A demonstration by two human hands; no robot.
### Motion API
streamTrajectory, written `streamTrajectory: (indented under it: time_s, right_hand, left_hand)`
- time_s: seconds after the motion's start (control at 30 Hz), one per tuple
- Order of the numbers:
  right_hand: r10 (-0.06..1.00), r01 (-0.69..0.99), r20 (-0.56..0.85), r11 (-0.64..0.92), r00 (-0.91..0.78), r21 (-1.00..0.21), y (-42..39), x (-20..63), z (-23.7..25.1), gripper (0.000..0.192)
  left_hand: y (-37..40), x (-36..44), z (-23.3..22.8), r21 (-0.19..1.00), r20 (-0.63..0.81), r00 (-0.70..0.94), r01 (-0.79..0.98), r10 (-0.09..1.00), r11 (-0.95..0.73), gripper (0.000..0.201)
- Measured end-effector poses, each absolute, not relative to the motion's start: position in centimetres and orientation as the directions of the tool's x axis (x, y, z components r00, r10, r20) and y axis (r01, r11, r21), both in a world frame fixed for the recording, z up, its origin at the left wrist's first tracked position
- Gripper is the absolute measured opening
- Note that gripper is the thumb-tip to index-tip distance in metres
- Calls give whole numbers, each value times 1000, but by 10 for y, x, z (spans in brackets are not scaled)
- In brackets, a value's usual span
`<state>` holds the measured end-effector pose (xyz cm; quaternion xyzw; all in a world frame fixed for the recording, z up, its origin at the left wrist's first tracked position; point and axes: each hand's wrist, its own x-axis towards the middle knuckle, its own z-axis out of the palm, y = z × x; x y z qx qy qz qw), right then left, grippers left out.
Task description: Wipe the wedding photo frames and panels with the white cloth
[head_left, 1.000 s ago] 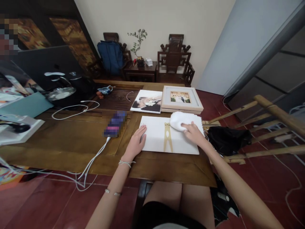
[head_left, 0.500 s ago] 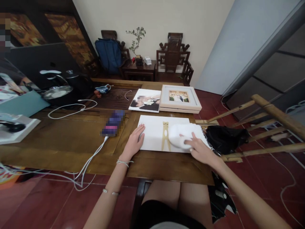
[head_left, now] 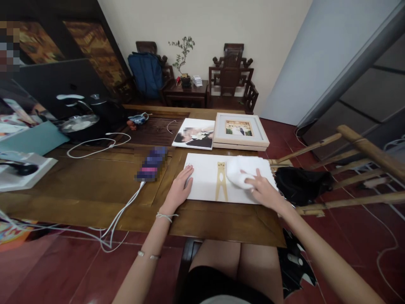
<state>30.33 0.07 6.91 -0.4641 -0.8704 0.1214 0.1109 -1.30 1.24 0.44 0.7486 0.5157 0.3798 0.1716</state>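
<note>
A white board [head_left: 205,179] with a gold stand piece [head_left: 221,185] lies face down on the wooden table [head_left: 95,185] in front of me. My left hand [head_left: 181,189] rests flat on the board's left edge, fingers together. My right hand [head_left: 261,190] presses a white cloth [head_left: 238,172] onto the board's right part. Behind the board lie an unframed photo print [head_left: 194,134] and a pale framed photo [head_left: 240,130], side by side.
A blurred phone [head_left: 151,163] with a white cable [head_left: 120,215] lies left of the board. Pots [head_left: 79,122], a laptop lid and papers crowd the far left. A black bag [head_left: 300,183] and bamboo poles [head_left: 348,169] stand at the right. Chairs and a plant line the back wall.
My right hand has slid the white cloth over the board's right part, first toward me and rightward, then back a little toward the middle. My left hand has stayed on the left edge.
</note>
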Motion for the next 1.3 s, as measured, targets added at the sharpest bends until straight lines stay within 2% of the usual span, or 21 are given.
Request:
streamTrajectory:
  time_s: [0.13,0.27,0.47,0.63,0.73,0.87,1.1,1.2,1.3]
  right_hand:
    - [785,728,-11,569,-619,-381,-66,309,77,40]
    - [767,719,-87,548,-636,-426,-86,310,88,42]
    - [863,811,-13,469,-505,-350,-8,308,82,41]
    - [862,804,83,497,-500,-326,63,300,73,36]
    - [866,806,135,497,-481,-322,67,297,67,39]
    - [822,758,154,567,-549,-322,24,300,61,41]
    - [764,718,-56,575,-643,-393,-80,305,83,42]
    - [750,717,-114,560,-652,-414,-88,307,93,43]
    - [802,771,-111,510,-586,-382,-62,308,92,45]
  left_hand:
    - [12,-12,5,647,396,175,644,901,-409,39]
    - [13,-12,4,650,405,175,635,897,-417,39]
    - [13,-13,2,657,406,164,631,899,-412,39]
    - [14,-14,3,659,405,170,627,898,-415,39]
    - [13,-14,3,665,410,168,618,897,-420,38]
    - [13,-13,4,667,404,165,620,900,-413,38]
    - [13,-13,4,659,388,172,635,905,-403,39]
    - [13,-12,4,652,393,174,640,903,-407,39]
    - [13,-12,5,649,396,173,642,902,-408,39]
